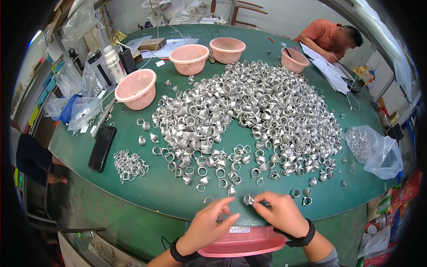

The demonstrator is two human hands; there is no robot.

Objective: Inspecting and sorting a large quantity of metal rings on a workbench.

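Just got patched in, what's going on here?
The person's right hand pinches a small silver metal ring piece over the near edge of the green table. The left hand is close by, thumb and forefinger apart. Beyond lies a big pile of similar pieces. Another person leans over papers at the far right.

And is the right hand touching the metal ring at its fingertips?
Touching. The head view shows the right hand pinching the metal ring by its edge, with no gap between them.
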